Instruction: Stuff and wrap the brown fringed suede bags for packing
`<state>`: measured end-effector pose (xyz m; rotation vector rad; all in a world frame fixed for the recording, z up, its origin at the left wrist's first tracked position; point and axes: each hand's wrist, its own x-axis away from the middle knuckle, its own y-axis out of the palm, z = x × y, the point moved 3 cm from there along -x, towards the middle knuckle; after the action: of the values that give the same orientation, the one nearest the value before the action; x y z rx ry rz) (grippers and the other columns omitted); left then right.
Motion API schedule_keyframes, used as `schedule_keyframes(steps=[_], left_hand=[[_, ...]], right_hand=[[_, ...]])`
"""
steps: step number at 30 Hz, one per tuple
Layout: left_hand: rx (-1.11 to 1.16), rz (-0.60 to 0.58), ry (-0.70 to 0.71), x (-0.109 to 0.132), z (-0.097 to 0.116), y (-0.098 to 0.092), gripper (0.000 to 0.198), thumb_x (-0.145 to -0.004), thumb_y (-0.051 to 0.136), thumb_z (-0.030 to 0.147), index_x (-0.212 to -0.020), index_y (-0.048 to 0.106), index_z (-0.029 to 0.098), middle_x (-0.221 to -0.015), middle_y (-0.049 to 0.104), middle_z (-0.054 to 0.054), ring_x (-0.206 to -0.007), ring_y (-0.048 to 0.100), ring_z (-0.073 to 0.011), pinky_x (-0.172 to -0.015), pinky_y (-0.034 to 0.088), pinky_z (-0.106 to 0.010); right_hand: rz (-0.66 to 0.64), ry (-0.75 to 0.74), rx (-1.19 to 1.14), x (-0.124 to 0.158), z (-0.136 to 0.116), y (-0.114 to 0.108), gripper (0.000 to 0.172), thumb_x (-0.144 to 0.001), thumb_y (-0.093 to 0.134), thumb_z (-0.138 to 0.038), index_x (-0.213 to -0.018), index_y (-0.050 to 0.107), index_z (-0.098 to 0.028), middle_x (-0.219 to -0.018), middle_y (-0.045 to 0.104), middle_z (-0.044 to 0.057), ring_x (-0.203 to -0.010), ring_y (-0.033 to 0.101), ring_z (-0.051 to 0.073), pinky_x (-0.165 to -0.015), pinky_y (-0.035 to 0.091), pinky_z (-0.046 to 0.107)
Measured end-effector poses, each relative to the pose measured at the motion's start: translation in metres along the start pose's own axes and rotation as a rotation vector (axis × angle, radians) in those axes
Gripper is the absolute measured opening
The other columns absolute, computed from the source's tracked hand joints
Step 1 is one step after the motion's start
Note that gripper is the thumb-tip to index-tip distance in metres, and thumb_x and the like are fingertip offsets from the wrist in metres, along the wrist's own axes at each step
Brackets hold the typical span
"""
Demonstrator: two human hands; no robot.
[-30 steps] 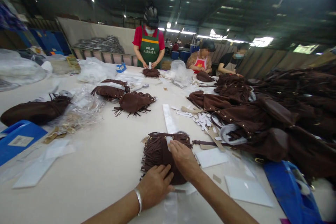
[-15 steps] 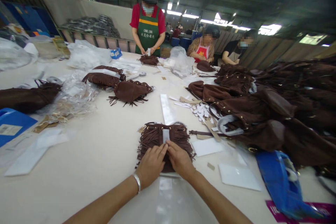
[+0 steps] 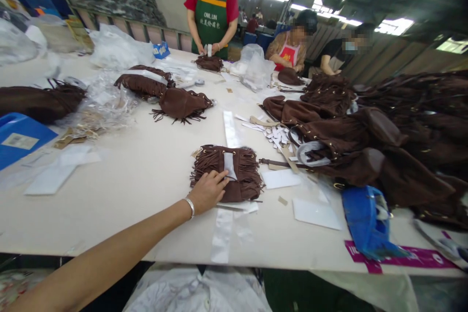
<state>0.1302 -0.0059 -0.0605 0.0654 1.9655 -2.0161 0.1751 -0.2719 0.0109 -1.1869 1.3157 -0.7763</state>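
A brown fringed bag lies flat on the table in front of me, with gold eyelets along its far edge. A short pale grey strip lies over its middle. My left hand, a silver bracelet at its wrist, rests on the bag's near left part, fingers stretched out and fingertips at the strip's near end. A long translucent white strip runs under the bag and shows on its far and near sides. My right hand is out of view.
On the right are piled brown bags, white foam sheets, paper scraps and a blue tape dispenser. More fringed bags and crumpled plastic lie on the left. Co-workers stand across the table.
My right hand has left the bag and gone out of view. My left hand stays on the bag with its fingertips at the strip. The camera view has tilted down, showing the table's near edge.
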Motion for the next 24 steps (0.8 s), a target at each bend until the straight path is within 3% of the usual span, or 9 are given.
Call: schedule_keyframes(steps=[2,4,7,8,11,15,19,22,24], left_hand=[[-0.014,0.005,0.005,0.000,0.000,0.000,0.037,-0.092,0.051,0.028,-0.128,0.053,0.019,-0.143,0.045,-0.010,-0.106,0.046,-0.0258,-0.083,0.040,-0.040],[-0.030,0.007,0.009,0.001,0.001,-0.001,0.036,-0.092,0.051,0.028,-0.127,0.054,0.019,-0.142,0.046,-0.010,-0.105,0.046,-0.0262,-0.083,0.040,-0.040],[-0.054,0.010,0.012,0.002,0.001,-0.003,0.037,-0.091,0.050,0.029,-0.127,0.053,0.020,-0.143,0.045,-0.010,-0.106,0.046,-0.0261,-0.083,0.040,-0.040],[-0.062,0.011,0.013,0.002,0.002,-0.003,0.037,-0.091,0.051,0.029,-0.127,0.053,0.020,-0.143,0.045,-0.010,-0.106,0.046,-0.0261,-0.083,0.040,-0.040],[-0.083,0.013,0.022,0.004,0.002,-0.006,0.036,-0.092,0.050,0.031,-0.127,0.053,0.020,-0.144,0.044,-0.009,-0.107,0.046,-0.0257,-0.084,0.039,-0.039],[-0.099,0.011,0.048,0.005,0.002,-0.010,0.035,-0.093,0.048,0.030,-0.125,0.055,0.019,-0.149,0.039,-0.009,-0.105,0.047,-0.0244,-0.081,0.038,-0.038],[-0.096,0.000,0.056,0.003,0.002,-0.010,0.033,-0.093,0.045,0.027,-0.123,0.056,0.017,-0.152,0.035,-0.009,-0.102,0.048,-0.0244,-0.079,0.038,-0.039],[-0.083,-0.016,0.057,0.002,0.001,-0.010,0.031,-0.093,0.044,0.027,-0.120,0.057,0.017,-0.151,0.036,-0.008,-0.102,0.047,-0.0248,-0.080,0.038,-0.040],[-0.074,-0.027,0.058,0.002,0.001,-0.010,0.028,-0.093,0.045,0.026,-0.116,0.059,0.017,-0.151,0.037,-0.008,-0.102,0.047,-0.0248,-0.081,0.037,-0.040]], right_hand=[[-0.031,0.076,-0.024,-0.010,0.000,0.018,0.025,-0.096,0.044,-0.042,-0.100,0.067,-0.032,-0.091,0.071,0.005,-0.080,0.067,0.018,-0.064,0.055,0.031],[-0.072,0.160,-0.063,-0.019,0.000,0.043,0.022,-0.090,0.058,-0.041,-0.100,0.065,-0.023,-0.099,0.070,0.008,-0.089,0.066,0.020,-0.072,0.055,0.031],[-0.050,0.140,-0.002,-0.019,-0.006,0.089,0.057,-0.078,0.072,-0.048,-0.122,0.057,-0.015,-0.131,0.057,0.018,-0.120,0.053,0.030,-0.094,0.047,0.043],[-0.006,0.092,0.055,-0.015,-0.009,0.102,0.060,-0.079,0.072,-0.045,-0.127,0.054,-0.015,-0.135,0.054,0.018,-0.124,0.050,0.032,-0.098,0.044,0.045],[0.150,-0.003,0.165,0.000,-0.012,0.128,0.032,-0.091,0.057,-0.026,-0.122,0.058,-0.016,-0.128,0.061,0.013,-0.121,0.053,0.027,-0.097,0.044,0.041],[0.261,0.020,0.086,0.006,-0.007,0.123,0.029,-0.097,0.037,-0.014,-0.105,0.064,-0.018,-0.109,0.070,0.009,-0.105,0.063,0.021,-0.089,0.048,0.036],[0.239,0.110,-0.032,-0.004,-0.002,0.099,0.023,-0.095,0.041,-0.011,-0.101,0.062,-0.017,-0.100,0.071,0.008,-0.097,0.065,0.020,-0.085,0.052,0.035],[0.186,0.184,-0.098,-0.010,0.000,0.090,0.016,-0.095,0.049,-0.022,-0.106,0.058,-0.016,-0.118,0.064,0.015,-0.111,0.060,0.024,-0.090,0.052,0.039],[0.110,0.178,-0.091,-0.012,0.000,0.093,0.034,-0.093,0.054,-0.036,-0.118,0.054,-0.012,-0.135,0.053,0.020,-0.126,0.050,0.030,-0.096,0.049,0.046]])
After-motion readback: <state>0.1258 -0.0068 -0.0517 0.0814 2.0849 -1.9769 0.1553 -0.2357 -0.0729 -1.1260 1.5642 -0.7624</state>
